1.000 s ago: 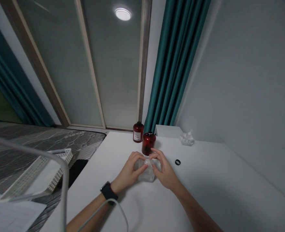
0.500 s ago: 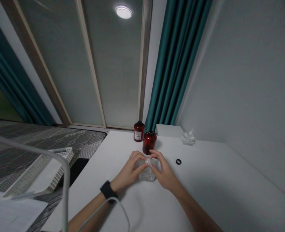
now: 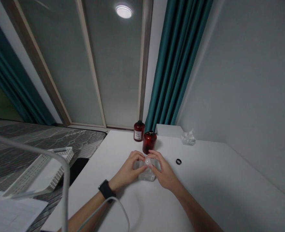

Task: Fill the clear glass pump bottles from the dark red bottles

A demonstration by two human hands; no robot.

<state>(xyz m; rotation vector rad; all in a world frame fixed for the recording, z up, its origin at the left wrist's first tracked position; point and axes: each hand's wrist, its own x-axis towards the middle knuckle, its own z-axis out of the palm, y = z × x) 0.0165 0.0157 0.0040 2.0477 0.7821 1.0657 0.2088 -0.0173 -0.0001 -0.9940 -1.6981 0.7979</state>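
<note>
My left hand (image 3: 130, 169) and my right hand (image 3: 165, 172) meet over the middle of the white table. Between their fingertips is a small round translucent piece (image 3: 147, 161), pinched from both sides. Its exact kind does not show. Just below and behind it stands a clear box-like container (image 3: 147, 176), partly covered by my fingers; whether the round piece touches it I cannot tell. Close behind my fingers is a dark red bottle (image 3: 149, 141). A black ring (image 3: 178, 161) lies to the right of my right hand.
A second red bottle (image 3: 138, 131) with a white label stands farther back. Crumpled clear plastic (image 3: 188, 138) and a white box (image 3: 169, 130) are by the wall. A pale cable (image 3: 119, 202) loops past my left wrist. On the left are a white basket (image 3: 28, 180) and papers (image 3: 11, 212).
My fingers have shifted very slightly around the round translucent piece. My left wrist has moved a little to the left. The other objects stay in place.
</note>
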